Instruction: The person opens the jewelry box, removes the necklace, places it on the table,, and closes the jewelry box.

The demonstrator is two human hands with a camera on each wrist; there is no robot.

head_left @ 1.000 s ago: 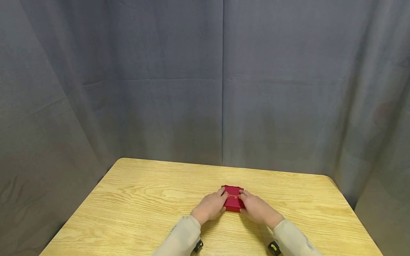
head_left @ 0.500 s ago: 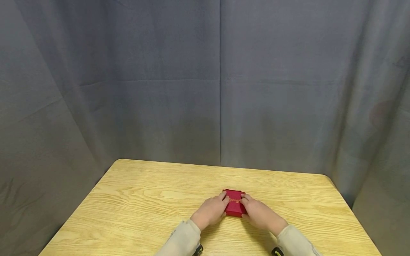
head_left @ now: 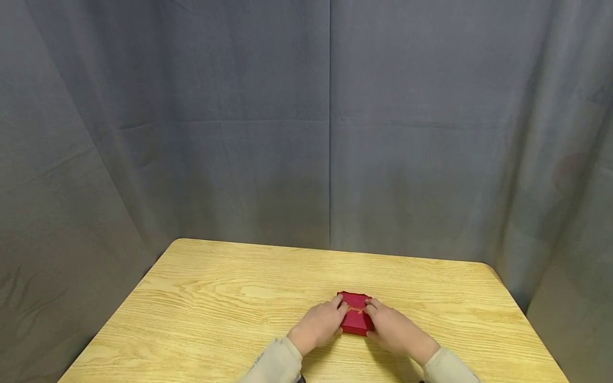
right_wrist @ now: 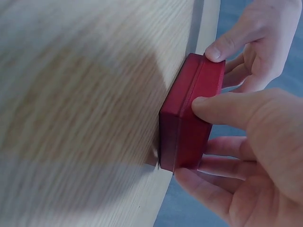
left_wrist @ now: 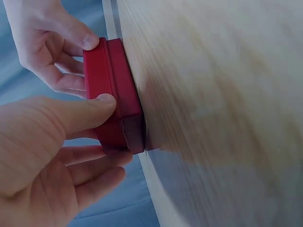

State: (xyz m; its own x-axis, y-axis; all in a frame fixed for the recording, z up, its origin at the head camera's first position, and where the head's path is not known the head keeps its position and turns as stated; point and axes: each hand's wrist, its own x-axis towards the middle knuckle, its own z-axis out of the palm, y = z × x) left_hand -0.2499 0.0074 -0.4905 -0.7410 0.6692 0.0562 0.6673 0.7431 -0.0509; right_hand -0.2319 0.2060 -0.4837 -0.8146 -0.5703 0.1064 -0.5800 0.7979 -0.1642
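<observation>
A small red box [head_left: 355, 320] with gold lettering on its lid lies at the table's middle, toward the near side. My left hand [head_left: 320, 322] grips its left side, and my right hand [head_left: 394, 328] grips the right side. In the left wrist view the left thumb presses on the near face of the box [left_wrist: 102, 71], while fingers curl under its end corner. The right wrist view has the right thumb on the front of the box [right_wrist: 191, 123] and the fingers bent round its far side. A seam between lid and base shows; the lid looks closed.
The light wood-grain table [head_left: 230, 298] has rounded far corners. Grey curtains [head_left: 254, 133] hang behind it and at both sides. Beige sleeves [head_left: 278, 361] cover both forearms.
Both hands have drawn the red box toward the person and slightly to the right across the table. Their hold on its two sides looks the same.
</observation>
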